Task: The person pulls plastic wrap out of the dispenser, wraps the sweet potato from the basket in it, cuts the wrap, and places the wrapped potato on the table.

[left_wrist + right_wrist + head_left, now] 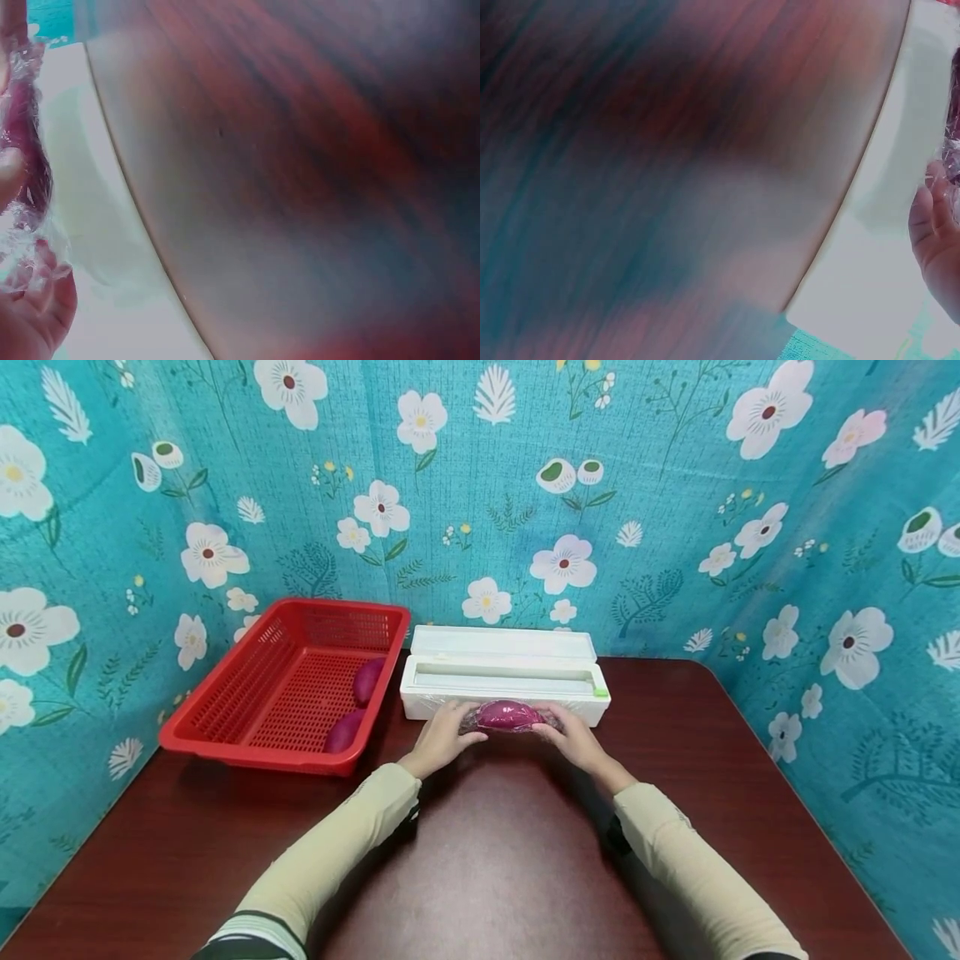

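A smooth purple sweet potato [507, 716] in clear cling film is held up between both hands, just in front of a white cling film box [502, 660]. My left hand [442, 737] grips the bunched film at its left end. At the other end, my right hand [577, 741] holds the film with fingers bent behind and thumb in front. Crinkled film [26, 244] shows by the left fingers in the left wrist view. In the right wrist view, only part of the right hand [939, 244] and the potato's edge [954, 97] appear.
To the left stands a red plastic basket [288, 757] with two more purple sweet potatoes [367, 681] along its right side. The box's lid [502, 642] is raised, and a green piece [601, 692] sits at its right end. A flowered curtain [480, 527] hangs behind the dark table [495, 860].
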A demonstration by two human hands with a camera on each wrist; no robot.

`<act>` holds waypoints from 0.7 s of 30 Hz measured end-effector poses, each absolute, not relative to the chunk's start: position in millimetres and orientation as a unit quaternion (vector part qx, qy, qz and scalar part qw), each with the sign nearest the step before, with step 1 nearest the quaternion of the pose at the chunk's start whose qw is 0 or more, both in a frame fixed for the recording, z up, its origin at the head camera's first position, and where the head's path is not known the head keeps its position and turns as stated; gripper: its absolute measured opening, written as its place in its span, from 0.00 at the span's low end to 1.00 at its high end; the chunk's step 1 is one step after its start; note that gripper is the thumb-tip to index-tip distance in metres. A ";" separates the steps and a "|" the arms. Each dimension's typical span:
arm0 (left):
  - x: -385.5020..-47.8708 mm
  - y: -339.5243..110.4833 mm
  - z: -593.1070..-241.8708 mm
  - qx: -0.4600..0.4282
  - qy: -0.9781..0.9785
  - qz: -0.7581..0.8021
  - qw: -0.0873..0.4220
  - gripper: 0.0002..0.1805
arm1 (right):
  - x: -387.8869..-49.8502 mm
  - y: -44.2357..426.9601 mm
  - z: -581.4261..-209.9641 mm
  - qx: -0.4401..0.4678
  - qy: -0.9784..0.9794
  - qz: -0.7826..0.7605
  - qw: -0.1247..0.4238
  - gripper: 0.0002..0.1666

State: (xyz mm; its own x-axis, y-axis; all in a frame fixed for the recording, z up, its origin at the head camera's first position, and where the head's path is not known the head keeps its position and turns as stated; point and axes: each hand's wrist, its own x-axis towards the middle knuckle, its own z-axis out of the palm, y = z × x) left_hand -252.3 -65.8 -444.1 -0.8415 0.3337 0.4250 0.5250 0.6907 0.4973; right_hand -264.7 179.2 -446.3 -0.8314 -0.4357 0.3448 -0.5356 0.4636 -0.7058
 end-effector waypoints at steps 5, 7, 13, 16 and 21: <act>-254.7 -64.1 -444.8 -0.242 -0.905 -0.299 0.180 0.21 | -266.7 177.8 -447.3 0.304 -0.871 0.383 0.052 0.30; -255.6 -62.7 -444.6 -0.242 -0.906 -0.299 0.178 0.20 | -267.3 177.6 -447.9 0.313 -0.878 0.355 0.066 0.33; -258.1 -60.0 -441.9 -0.228 -0.919 -0.283 0.154 0.26 | -269.1 176.7 -451.2 0.330 -0.885 0.305 0.119 0.30; -259.9 -59.7 -440.5 -0.230 -0.922 -0.274 0.149 0.24 | -270.2 176.8 -453.3 0.336 -0.885 0.294 0.133 0.28; -263.1 -59.6 -439.8 -0.233 -0.924 -0.270 0.140 0.21 | -272.9 176.2 -455.2 0.334 -0.883 0.298 0.140 0.27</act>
